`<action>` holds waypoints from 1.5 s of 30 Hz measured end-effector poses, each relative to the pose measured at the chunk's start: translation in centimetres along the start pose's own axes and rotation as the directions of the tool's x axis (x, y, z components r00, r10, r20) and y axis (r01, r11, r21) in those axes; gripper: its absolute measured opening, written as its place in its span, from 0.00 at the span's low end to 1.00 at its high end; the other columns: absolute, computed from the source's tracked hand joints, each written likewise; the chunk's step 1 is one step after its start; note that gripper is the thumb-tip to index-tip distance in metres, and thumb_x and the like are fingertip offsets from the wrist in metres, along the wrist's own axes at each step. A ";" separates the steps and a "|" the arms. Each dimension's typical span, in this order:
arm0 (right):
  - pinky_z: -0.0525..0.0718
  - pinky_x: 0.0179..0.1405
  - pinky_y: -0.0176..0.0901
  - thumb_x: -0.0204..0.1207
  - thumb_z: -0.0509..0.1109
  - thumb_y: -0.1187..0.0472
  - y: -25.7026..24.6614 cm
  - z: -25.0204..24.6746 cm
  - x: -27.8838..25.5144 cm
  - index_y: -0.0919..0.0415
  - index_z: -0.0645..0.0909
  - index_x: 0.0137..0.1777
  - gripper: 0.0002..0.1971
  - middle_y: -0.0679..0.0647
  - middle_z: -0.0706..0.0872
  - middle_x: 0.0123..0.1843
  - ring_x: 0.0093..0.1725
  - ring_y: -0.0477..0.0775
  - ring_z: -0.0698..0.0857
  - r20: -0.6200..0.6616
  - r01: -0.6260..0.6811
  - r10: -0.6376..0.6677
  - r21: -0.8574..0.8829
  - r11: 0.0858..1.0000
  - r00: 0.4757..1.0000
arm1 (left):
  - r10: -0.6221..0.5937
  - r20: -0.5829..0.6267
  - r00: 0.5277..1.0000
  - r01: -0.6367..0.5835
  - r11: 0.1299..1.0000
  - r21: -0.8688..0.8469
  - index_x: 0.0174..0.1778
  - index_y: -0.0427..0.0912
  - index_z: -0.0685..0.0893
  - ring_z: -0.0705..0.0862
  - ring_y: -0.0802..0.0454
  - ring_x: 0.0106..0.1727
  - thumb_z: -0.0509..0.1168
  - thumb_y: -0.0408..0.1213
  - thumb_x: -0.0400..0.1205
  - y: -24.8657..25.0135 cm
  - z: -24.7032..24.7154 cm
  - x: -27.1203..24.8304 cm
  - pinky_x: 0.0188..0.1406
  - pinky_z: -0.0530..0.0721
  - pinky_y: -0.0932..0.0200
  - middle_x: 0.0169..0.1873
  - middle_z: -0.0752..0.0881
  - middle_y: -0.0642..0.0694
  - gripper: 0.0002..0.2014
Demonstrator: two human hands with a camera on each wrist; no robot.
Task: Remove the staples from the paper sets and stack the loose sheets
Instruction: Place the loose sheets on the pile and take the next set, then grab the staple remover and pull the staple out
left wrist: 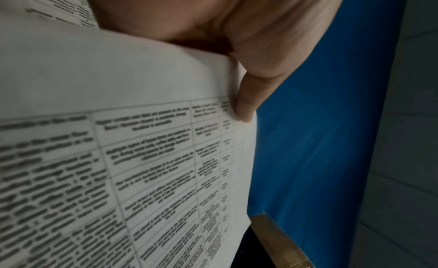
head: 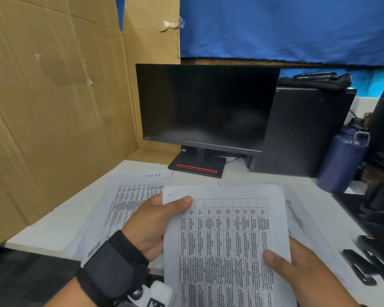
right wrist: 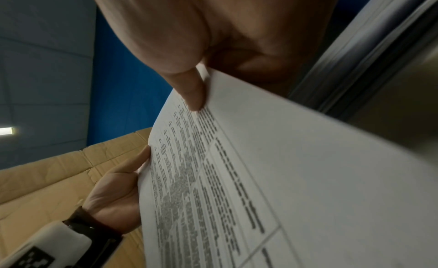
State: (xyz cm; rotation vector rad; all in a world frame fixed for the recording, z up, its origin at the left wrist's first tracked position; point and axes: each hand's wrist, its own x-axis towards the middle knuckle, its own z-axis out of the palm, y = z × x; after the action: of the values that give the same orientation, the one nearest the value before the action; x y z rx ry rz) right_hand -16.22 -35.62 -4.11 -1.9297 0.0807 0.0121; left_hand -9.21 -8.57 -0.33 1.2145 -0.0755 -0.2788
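Held up over the near edge of the table (head: 60,220): a printed paper set (head: 226,240), gripped at both sides; left hand (head: 151,227) at its upper left corner, thumb curled over the top face, remaining fingers hidden beneath; right hand (head: 306,269) at its right edge, thumb pressed on the print, other fingers tucked under the sheet. Same pinch confirmed from the left wrist, thumb (left wrist: 249,103) flat on the paper's margin, and from the right wrist, thumb (right wrist: 192,92) bearing on the sheet's edge. No staple discernible at the held corner; too blurred to tell. Flat on the table under and behind the held set: loose sheets (head: 133,200), spreading left toward the cardboard wall (head: 53,107) and peeking out past the right edge. Hemmed in at the back by a dark monitor (head: 206,107) on its stand; at the right by a navy bottle (head: 341,160) and black tools (head: 361,267) lying near the right hand, apart from it. Bare tabletop open between sheets and cardboard at the left.
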 end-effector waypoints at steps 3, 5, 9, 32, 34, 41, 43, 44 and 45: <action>0.82 0.70 0.48 0.83 0.71 0.56 -0.1 -0.3 -0.4 0.40 0.84 0.65 0.13 0.32 0.91 0.59 0.60 0.35 0.88 0.105 0.037 -0.031 -0.055 0.998 0.994 | 0.024 -0.003 1.000 -0.024 1.000 0.002 0.68 0.29 0.86 0.91 0.29 0.61 0.68 0.32 0.82 -0.7 -0.7 0.2 0.57 0.93 0.40 0.62 0.89 0.26 0.19; 0.84 0.67 0.50 0.82 0.72 0.53 -0.4 -2.0 -0.7 0.37 0.81 0.67 0.15 0.39 0.91 0.60 0.61 0.41 0.89 0.213 0.079 -0.052 -0.120 0.990 0.976 | 0.039 -0.039 0.999 -0.038 0.999 0.013 0.68 0.29 0.86 0.91 0.28 0.61 0.69 0.34 0.81 -1.0 -1.1 0.4 0.58 0.92 0.38 0.62 0.89 0.26 0.20; 0.83 0.41 0.45 0.78 0.74 0.47 -0.7 -8.5 0.2 0.34 0.77 0.60 0.14 0.48 0.88 0.44 0.36 0.46 0.86 -0.184 0.032 -0.109 -0.378 0.925 0.977 | 0.015 -0.081 0.997 -0.014 1.000 0.006 0.69 0.30 0.86 0.90 0.28 0.62 0.69 0.35 0.81 -1.2 -2.1 0.9 0.69 0.84 0.31 0.62 0.90 0.27 0.20; 0.88 0.36 0.53 0.80 0.68 0.62 -1.2 -9.8 0.5 0.42 0.83 0.50 0.10 0.43 0.88 0.37 0.40 0.58 0.86 -0.395 0.049 -0.184 -0.327 0.944 0.900 | -0.122 -0.140 0.983 0.130 0.990 0.047 0.61 0.26 0.87 0.93 0.29 0.52 0.70 0.30 0.84 -4.1 1.6 -1.1 0.52 0.92 0.37 0.52 0.92 0.26 0.13; 0.85 0.35 0.46 0.82 0.67 0.63 -3.5 -6.7 -0.9 0.44 0.83 0.47 0.10 0.44 0.88 0.38 0.37 0.53 0.85 -0.314 0.166 -0.228 -0.211 0.963 0.922 | -0.134 -0.113 0.984 0.141 0.989 0.052 0.61 0.27 0.87 0.93 0.28 0.53 0.70 0.30 0.84 -4.1 2.5 -1.4 0.57 0.90 0.34 0.53 0.93 0.26 0.12; 0.75 0.50 0.21 0.75 0.72 0.44 -3.8 1.8 -2.8 0.42 0.79 0.53 0.10 0.38 0.85 0.46 0.52 0.34 0.82 -0.074 0.382 -0.463 -0.459 0.802 0.883 | -0.136 -0.074 0.988 0.140 0.989 0.047 0.60 0.29 0.90 0.92 0.29 0.57 0.68 0.40 0.87 -4.2 4.2 -2.0 0.65 0.87 0.31 0.54 0.93 0.27 0.16; 0.77 0.52 0.18 0.72 0.77 0.44 -3.1 3.0 -2.9 0.40 0.80 0.54 0.14 0.34 0.86 0.48 0.54 0.30 0.82 -0.107 0.361 -0.445 -0.432 0.826 0.889 | -0.145 -0.051 0.988 0.147 0.989 0.032 0.60 0.27 0.89 0.92 0.28 0.56 0.68 0.41 0.87 -4.2 4.3 -2.3 0.64 0.87 0.31 0.54 0.92 0.26 0.18; 0.78 0.51 0.19 0.71 0.78 0.44 -2.7 3.5 -2.9 0.40 0.80 0.54 0.14 0.33 0.86 0.47 0.54 0.29 0.83 -0.132 0.358 -0.446 -0.418 0.835 0.885 | -0.150 -0.036 0.988 0.151 0.988 0.022 0.61 0.27 0.89 0.91 0.27 0.57 0.68 0.41 0.87 -4.2 4.4 -2.4 0.65 0.87 0.30 0.54 0.92 0.25 0.19; 0.80 0.50 0.20 0.70 0.79 0.45 -2.5 3.7 -2.8 0.39 0.79 0.52 0.14 0.33 0.86 0.46 0.54 0.29 0.83 -0.148 0.362 -0.455 -0.416 0.834 0.878 | -0.154 -0.017 0.988 0.154 0.988 0.013 0.61 0.26 0.89 0.91 0.26 0.58 0.68 0.41 0.86 -4.2 4.6 -2.5 0.66 0.86 0.29 0.55 0.91 0.24 0.19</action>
State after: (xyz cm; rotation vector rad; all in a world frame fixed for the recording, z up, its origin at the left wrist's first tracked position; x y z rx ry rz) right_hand -18.78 -31.12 -3.00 -2.2923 -0.1938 -0.5377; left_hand -13.30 -13.44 -2.46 1.2384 0.0307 -0.4039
